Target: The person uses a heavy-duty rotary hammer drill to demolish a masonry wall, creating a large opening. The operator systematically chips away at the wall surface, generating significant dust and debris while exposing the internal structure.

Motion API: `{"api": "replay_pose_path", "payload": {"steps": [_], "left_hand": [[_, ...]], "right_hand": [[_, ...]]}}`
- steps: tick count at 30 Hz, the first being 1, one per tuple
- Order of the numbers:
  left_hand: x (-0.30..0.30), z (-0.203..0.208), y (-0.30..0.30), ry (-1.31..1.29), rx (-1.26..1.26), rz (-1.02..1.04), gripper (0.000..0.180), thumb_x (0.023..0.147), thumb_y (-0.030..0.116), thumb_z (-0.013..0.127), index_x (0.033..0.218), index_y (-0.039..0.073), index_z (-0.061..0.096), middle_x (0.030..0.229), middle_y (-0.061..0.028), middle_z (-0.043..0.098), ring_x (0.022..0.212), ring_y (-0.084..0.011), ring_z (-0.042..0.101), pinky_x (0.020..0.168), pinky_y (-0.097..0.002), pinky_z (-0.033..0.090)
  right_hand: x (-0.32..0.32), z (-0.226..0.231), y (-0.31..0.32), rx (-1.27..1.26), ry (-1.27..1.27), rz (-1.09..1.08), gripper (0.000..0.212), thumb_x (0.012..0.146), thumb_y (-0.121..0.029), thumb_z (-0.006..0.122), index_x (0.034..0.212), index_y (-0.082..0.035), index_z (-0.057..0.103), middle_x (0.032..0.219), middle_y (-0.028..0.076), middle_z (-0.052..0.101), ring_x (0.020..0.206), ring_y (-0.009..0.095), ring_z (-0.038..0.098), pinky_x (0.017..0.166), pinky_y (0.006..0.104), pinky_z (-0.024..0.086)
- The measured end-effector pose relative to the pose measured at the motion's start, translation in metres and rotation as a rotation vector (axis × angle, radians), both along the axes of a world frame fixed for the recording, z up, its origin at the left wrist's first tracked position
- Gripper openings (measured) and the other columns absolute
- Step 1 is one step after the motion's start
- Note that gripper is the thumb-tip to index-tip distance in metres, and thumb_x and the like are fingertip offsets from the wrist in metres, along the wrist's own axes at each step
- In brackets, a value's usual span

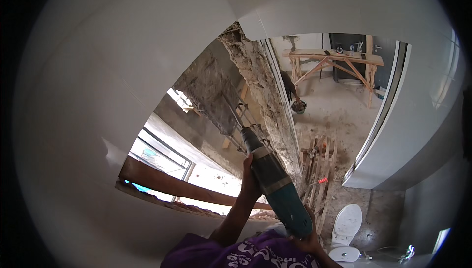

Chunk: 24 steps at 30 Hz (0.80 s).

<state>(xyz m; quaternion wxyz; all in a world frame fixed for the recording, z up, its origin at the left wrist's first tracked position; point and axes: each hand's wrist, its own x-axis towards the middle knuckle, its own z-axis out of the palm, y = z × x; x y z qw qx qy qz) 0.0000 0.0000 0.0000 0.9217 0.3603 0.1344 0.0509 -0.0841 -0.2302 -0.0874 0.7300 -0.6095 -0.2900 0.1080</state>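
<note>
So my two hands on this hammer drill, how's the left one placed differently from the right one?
Your left hand is forward, at the dark front section of the hammer drill; your right hand is back at its green rear end. The left is on the drill's left side, the right on its right side. The left shows clearly, thumb included, while the right is partly hidden. Both are bare.

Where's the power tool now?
In the head view, the power tool sits below and right of centre, held in the left hand and right hand, left of the white toilet.
</note>
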Motion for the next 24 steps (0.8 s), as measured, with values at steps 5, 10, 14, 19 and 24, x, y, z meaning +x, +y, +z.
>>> {"api": "replay_pose_path", "payload": {"steps": [5,10,14,19,24], "left_hand": [[-0.017,-0.005,-0.009,0.03,-0.014,0.037,0.057,0.09,0.053,0.047,0.119,0.005,0.051,0.105,-0.0115,0.062,0.096,-0.0243,0.061,0.089,-0.0394,0.049],[-0.034,-0.001,-0.015,-0.026,0.033,0.057,0.057,0.09,0.053,0.047,0.119,0.004,0.051,0.103,-0.0113,0.062,0.094,-0.024,0.062,0.087,-0.0392,0.05],[-0.038,0.001,-0.014,-0.029,0.001,0.079,0.056,0.09,0.052,0.047,0.118,0.005,0.052,0.102,-0.0113,0.062,0.093,-0.024,0.062,0.085,-0.0397,0.051],[-0.039,0.003,-0.007,-0.066,0.038,0.067,0.055,0.089,0.052,0.047,0.117,0.005,0.053,0.101,-0.0113,0.062,0.092,-0.0242,0.062,0.084,-0.0394,0.052],[-0.024,-0.001,0.013,-0.062,0.01,0.055,0.056,0.089,0.053,0.047,0.118,0.005,0.052,0.1,-0.0111,0.063,0.092,-0.0239,0.063,0.083,-0.0391,0.052]], "right_hand": [[-0.025,-0.009,-0.004,-0.054,-0.077,-0.102,0.104,0.069,-0.02,0.081,0.141,0.001,0.009,0.126,0.021,0.047,0.116,0.028,0.051,0.098,0.0414,0.041],[-0.032,0.012,-0.007,-0.025,-0.049,-0.121,0.106,0.064,-0.024,0.084,0.14,0.002,0.014,0.128,0.021,0.047,0.116,0.028,0.052,0.098,0.0406,0.042],[-0.037,-0.001,0.001,0.09,0.036,-0.159,0.109,0.059,-0.034,0.088,0.138,0.001,0.022,0.13,0.021,0.047,0.118,0.028,0.051,0.099,0.0401,0.041],[-0.036,-0.003,0.001,0.005,0.037,-0.136,0.11,0.059,-0.038,0.087,0.139,0.001,0.023,0.126,0.02,0.05,0.117,0.028,0.051,0.1,0.0401,0.04],[-0.024,0.007,0.022,0.008,0.043,-0.092,0.106,0.061,-0.033,0.087,0.139,0.002,0.023,0.117,0.019,0.057,0.106,0.028,0.059,0.094,0.0392,0.045]]}}
